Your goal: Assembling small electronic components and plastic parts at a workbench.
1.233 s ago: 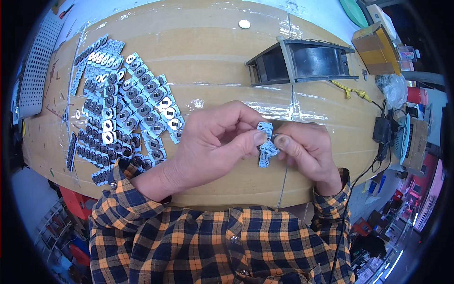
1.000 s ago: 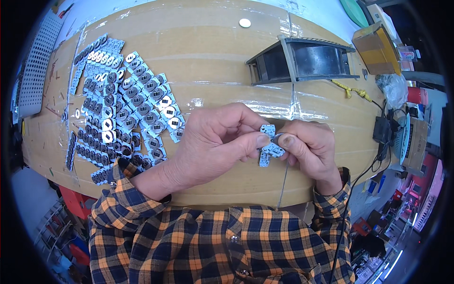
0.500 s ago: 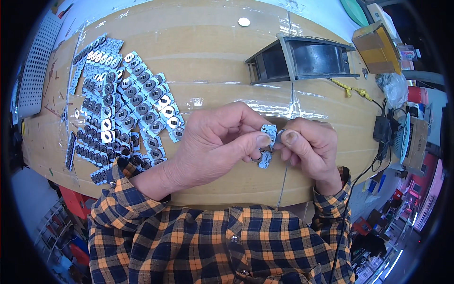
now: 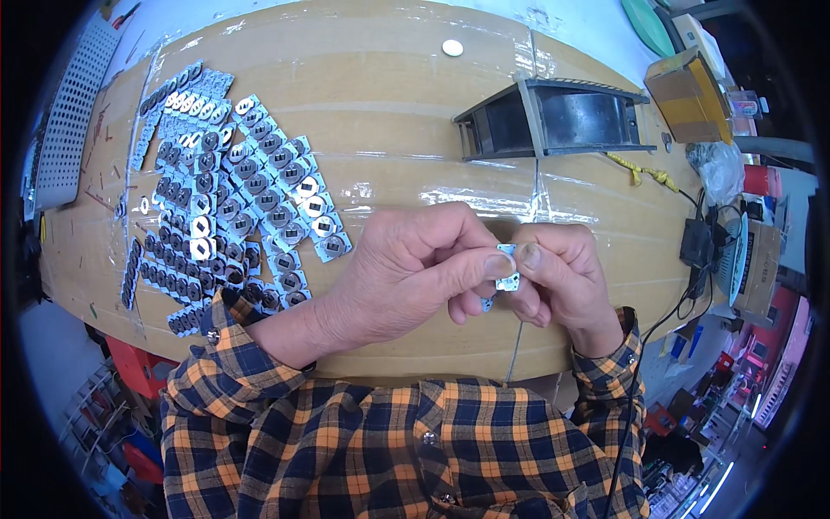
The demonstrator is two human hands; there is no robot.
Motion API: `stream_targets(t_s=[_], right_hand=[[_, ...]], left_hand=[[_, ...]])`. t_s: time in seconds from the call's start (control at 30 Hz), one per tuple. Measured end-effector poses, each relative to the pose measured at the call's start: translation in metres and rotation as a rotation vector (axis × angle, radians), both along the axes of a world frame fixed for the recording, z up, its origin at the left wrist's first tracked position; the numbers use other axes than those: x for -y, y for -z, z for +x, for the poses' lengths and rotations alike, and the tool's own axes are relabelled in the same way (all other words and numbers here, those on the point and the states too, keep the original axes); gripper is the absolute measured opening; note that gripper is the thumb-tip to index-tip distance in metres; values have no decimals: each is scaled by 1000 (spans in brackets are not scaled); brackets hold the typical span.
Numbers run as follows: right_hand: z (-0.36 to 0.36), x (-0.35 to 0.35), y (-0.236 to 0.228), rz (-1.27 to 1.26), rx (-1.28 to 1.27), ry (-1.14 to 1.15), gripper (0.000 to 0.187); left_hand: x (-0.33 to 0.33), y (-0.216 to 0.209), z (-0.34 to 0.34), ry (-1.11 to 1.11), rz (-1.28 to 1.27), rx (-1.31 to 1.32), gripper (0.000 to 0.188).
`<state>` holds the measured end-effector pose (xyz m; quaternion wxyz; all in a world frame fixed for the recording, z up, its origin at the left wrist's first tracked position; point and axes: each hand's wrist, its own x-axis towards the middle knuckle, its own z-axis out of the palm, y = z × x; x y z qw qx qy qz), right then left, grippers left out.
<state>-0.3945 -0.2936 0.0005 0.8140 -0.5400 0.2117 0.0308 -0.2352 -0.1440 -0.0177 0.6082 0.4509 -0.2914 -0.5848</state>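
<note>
A small light-blue circuit board (image 4: 507, 282) is pinched between the thumb and fingers of my left hand (image 4: 424, 272). It is tilted, and much of it is hidden by the fingers. A second piece of circuit board (image 4: 487, 304) shows just below, by the left fingertips. My right hand (image 4: 560, 272) is closed against the board's right side, its thumb at the upper edge. Whatever lies between its thumb and curled fingers is hidden. On the left of the table lie many strips of circuit boards (image 4: 257, 184) with round dark or silvery pieces on them, partly overlapping.
A black fan-like frame (image 4: 571, 119) lies at the back right, with a yellow cord (image 4: 644, 169) beside it. A white disc (image 4: 451, 48) is at the back. Black cables and an adapter (image 4: 695, 242) are on the right. A perforated white tray (image 4: 73, 121) stands far left.
My hands have come together and turned the board more edge-on. The grey round disc seen in my right fingers is now hidden. The view has shifted slightly.
</note>
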Motion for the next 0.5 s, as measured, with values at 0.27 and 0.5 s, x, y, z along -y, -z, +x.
stream_targets(t_s=[0.27, 0.5], right_hand=[[2, 2, 3, -160, 21, 86, 34], [3, 0, 2, -189, 7, 107, 35]], left_hand=[[4, 6, -14, -318, -135, 97, 10], [2, 5, -3, -216, -281, 621, 18]])
